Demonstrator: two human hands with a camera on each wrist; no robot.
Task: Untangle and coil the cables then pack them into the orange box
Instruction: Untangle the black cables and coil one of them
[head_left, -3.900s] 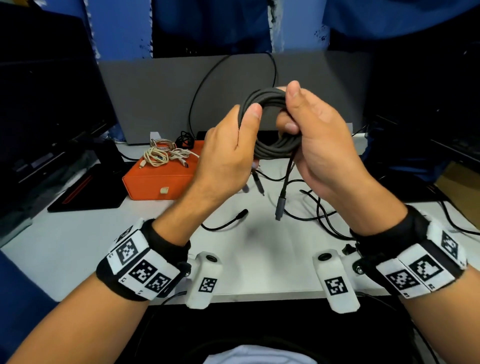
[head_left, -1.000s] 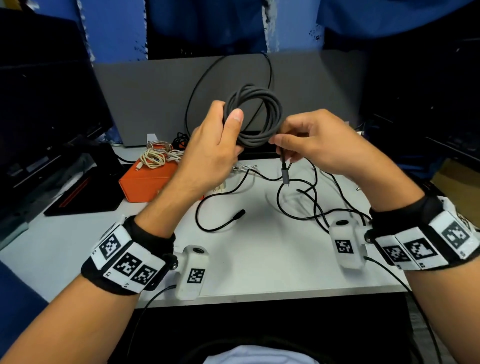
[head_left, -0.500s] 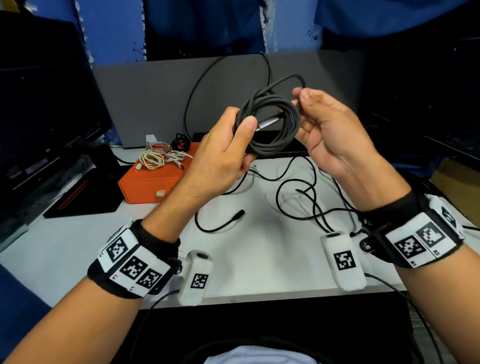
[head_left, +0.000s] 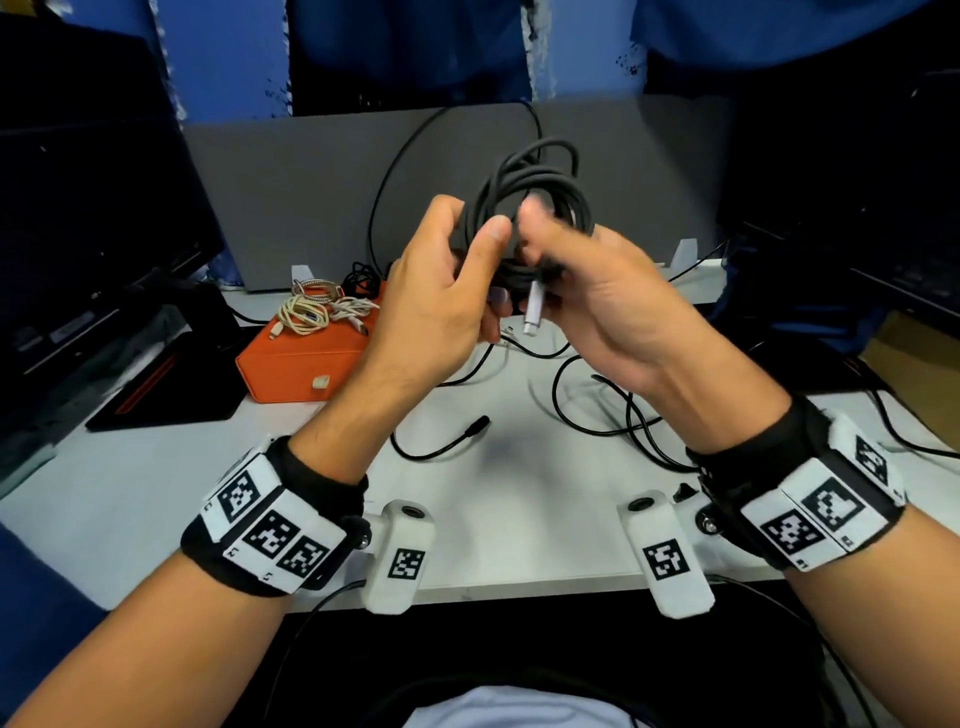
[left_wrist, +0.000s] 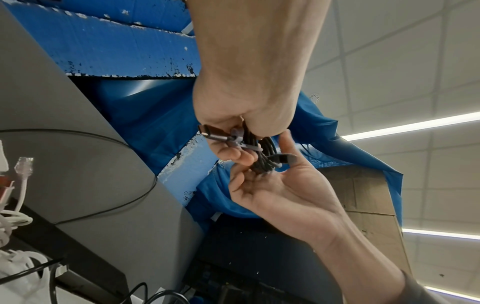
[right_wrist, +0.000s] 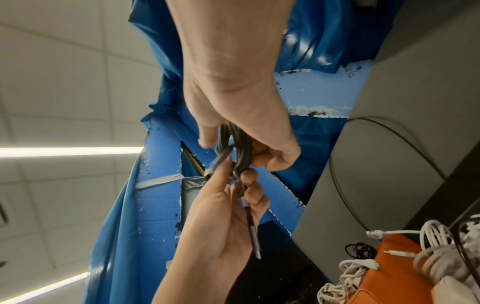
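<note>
Dark grey round cable coil (head_left: 530, 208): held in the air above the white tabletop (head_left: 156, 467), between both hands, in front of the upright grey panel (head_left: 291, 192). Left hand (head_left: 436, 296): fingers curled round the lower left of the coil, thumb pressed on the bundled strands. Right hand (head_left: 597, 301): fingers curled round the lower right of the same bundle, thumb tip raised against the loops. Silver metal plug (head_left: 532, 312) of the coil: hanging downward between the two palms. Seen likewise in the left wrist view, coil strands (left_wrist: 262, 152) gripped between both hands; in the right wrist view, the plug end (right_wrist: 253, 236) lying along the left palm.

Orange rectangular box (head_left: 296, 364): closed, resting on the tabletop left of the hands, well apart from the coil. Beige and white bundled cables (head_left: 317, 309): lying on top of the box lid. Thin loose black cable (head_left: 597, 415): sprawled in loops on the tabletop below the hands, one free end (head_left: 475, 426) pointing right.

Surroundings: dark monitor (head_left: 78, 208) at left; flat black tray with a red stripe (head_left: 156, 384) beside the box; blue plastic sheeting (head_left: 389, 47) behind the panel; brown cardboard box (left_wrist: 363, 191) and a white tiled ceiling with light strips (left_wrist: 415, 123) visible from the wrists.
</note>
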